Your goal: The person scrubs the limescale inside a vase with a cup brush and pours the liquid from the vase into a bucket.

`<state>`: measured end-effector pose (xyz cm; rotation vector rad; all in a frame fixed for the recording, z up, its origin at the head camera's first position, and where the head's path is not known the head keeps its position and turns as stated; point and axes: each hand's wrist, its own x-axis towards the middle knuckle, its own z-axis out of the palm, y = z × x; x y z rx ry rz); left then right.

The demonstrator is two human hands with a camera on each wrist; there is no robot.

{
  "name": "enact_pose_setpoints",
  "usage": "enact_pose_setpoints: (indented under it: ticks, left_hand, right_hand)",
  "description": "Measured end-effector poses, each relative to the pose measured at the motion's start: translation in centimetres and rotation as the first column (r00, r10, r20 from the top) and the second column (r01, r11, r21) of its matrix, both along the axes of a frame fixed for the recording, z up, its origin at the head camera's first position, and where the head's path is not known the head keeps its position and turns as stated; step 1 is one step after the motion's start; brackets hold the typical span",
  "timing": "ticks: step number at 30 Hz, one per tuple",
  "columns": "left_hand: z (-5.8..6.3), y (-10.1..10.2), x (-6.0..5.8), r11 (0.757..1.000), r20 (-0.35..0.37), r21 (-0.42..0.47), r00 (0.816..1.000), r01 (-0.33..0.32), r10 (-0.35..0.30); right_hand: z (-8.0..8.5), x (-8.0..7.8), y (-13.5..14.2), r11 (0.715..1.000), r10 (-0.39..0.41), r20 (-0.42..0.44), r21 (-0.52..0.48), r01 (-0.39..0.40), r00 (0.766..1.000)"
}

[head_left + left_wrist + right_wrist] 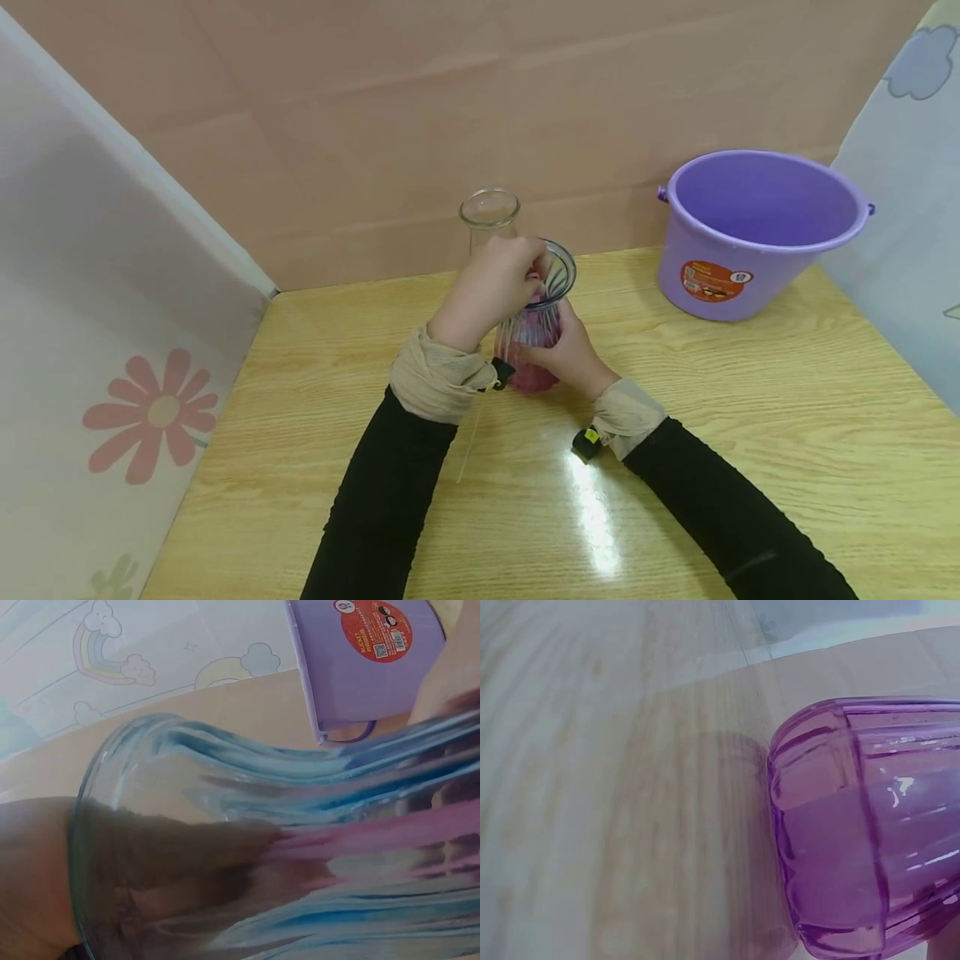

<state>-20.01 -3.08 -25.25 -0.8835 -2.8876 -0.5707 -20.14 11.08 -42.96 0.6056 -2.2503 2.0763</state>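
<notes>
A ribbed glass vase (540, 329), bluish at its mouth and pink-purple at its base, stands tilted slightly on the table. From above, my left hand (495, 279) reaches into the vase's mouth with bent fingers. A pink thing (375, 838) shows at those fingertips through the glass; its kind I cannot tell. My right hand (566, 354) grips the vase low on its side, thumb and fingers around the body. In the right wrist view, the purple base (829, 847) fills the right side, close over the wood. Behind the left hand stands a clear glass vase (490, 212), its lower part hidden.
A purple bucket (727, 275) with a red label stands at the back right of the wooden table (315, 433). A plain peach backdrop (360, 125) closes the far side, with patterned panels at left and right.
</notes>
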Motion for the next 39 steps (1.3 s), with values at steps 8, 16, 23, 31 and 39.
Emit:
enact_pose_setpoints:
  ticks: [8, 16, 23, 31, 39]
  left_hand:
    - [0.08, -0.11, 0.06, 1.000, 0.020, 0.000, 1.000, 0.007, -0.007]
    - [0.14, 0.00, 0.00, 1.000, 0.052, 0.020, 0.998, -0.019, 0.018]
    - [0.39, 0.24, -0.01, 0.999, 0.050, -0.018, 0.998, -0.047, 0.047]
    - [0.51, 0.35, 0.40, 0.997, -0.017, -0.034, 0.997, -0.071, 0.071]
    - [0.53, 0.29, 0.51, 0.995, -0.048, -0.062, 0.996, -0.076, 0.073]
  right_hand:
    - [-0.14, -0.06, 0.01, 1.000, 0.018, 0.007, -0.020, -0.018, 1.000]
    - [-0.03, -0.15, -0.16, 1.000, 0.009, 0.011, -0.014, -0.009, 1.000]
    - [0.12, -0.24, -0.24, 1.000, -0.005, -0.006, -0.005, 0.005, 1.000]
    - [0.15, -0.34, -0.30, 1.000, -0.015, 0.002, -0.006, 0.015, 1.000]
    - [0.18, -0.35, -0.37, 1.000, -0.020, 0.015, 0.009, 0.020, 1.000]
